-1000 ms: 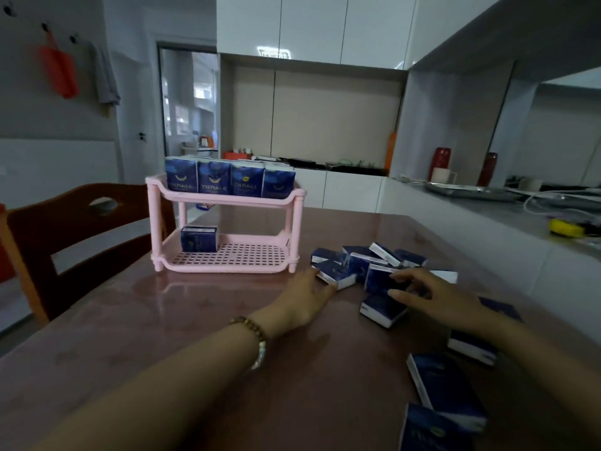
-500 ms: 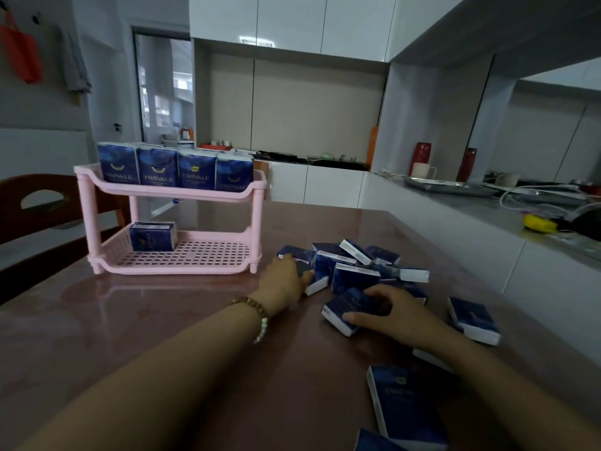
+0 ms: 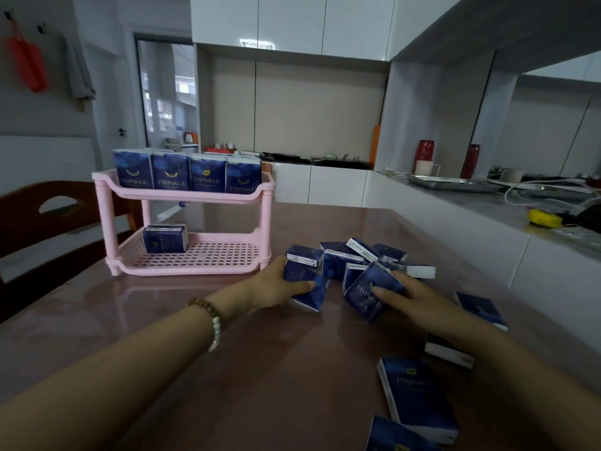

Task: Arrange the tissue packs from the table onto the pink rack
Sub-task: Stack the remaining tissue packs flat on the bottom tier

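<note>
Both forearms [image 3: 130, 369] are bare. By the left hand [image 3: 274, 288], the wrist wears a bracelet [image 3: 208, 322] of brown wooden and pale beads.

On your left stands a dark wooden chair [image 3: 48, 219], and on the wall above it hang a red bag [image 3: 27, 65] and a grey cloth [image 3: 79, 73]. Ahead of you run white upper cabinets [image 3: 292, 21]. Along the counter [image 3: 487, 203] at your right — a metal tray [image 3: 455, 183], a white mug [image 3: 426, 168] before a red vase [image 3: 425, 150], a white cable [image 3: 533, 185] and a yellow object [image 3: 544, 218].
</note>
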`<state>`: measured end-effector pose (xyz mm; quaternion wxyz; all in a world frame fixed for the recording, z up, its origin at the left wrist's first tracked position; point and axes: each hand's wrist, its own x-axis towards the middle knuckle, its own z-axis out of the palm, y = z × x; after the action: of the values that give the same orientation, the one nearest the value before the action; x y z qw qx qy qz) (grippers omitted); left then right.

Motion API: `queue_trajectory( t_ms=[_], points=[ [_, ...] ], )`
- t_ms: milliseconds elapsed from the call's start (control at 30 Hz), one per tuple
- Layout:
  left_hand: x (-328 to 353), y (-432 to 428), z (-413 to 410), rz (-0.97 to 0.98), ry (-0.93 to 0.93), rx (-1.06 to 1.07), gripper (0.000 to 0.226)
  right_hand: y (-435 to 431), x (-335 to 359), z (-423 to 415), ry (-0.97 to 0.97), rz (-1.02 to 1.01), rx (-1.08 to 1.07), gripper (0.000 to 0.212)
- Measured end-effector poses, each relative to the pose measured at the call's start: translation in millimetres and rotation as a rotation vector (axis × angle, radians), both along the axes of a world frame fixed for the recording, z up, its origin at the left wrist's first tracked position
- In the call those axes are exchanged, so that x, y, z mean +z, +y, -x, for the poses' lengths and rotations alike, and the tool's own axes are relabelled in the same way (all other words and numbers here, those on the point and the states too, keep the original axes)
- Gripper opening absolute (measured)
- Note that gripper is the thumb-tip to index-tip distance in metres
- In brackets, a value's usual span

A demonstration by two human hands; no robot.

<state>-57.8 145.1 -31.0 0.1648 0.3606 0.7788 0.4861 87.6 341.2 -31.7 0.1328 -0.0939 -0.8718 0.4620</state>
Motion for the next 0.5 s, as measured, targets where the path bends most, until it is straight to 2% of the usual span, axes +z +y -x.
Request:
queue_trajectory(
  t_ms=[67,167,233,333,400,500],
  points=[
    [0.1,-12.6,-1.2,-0.041,-0.047,0.069,0.005,-5.1,7.5,2.6,0.018,0.055,0.01,0.02],
    [1.6,-26.7,3.2,-0.172,-0.146,0.165,0.018,-21.6,24.6,10.0,0.031,0.124,0.113,0.021],
    [8.8,-36.3,1.2,-0.302,-0.218,0.198,0.017,-37.0,34.9,17.8,0.043,0.182,0.159,0.024],
    [21.5,-51.1,-3.7,-0.428,-0.342,0.166,0.008,-61.4,44.4,33.1,0.055,0.274,0.175,0.029],
    [28.7,-61.5,-9.8,-0.486,-0.402,0.122,0.019,-77.9,49.1,41.9,0.063,0.287,0.177,0.035],
    [32.0,-76.4,-13.4,-0.492,-0.344,0.076,0.029,-101.6,51.6,55.2,0.08,0.316,0.171,0.043]
  ],
)
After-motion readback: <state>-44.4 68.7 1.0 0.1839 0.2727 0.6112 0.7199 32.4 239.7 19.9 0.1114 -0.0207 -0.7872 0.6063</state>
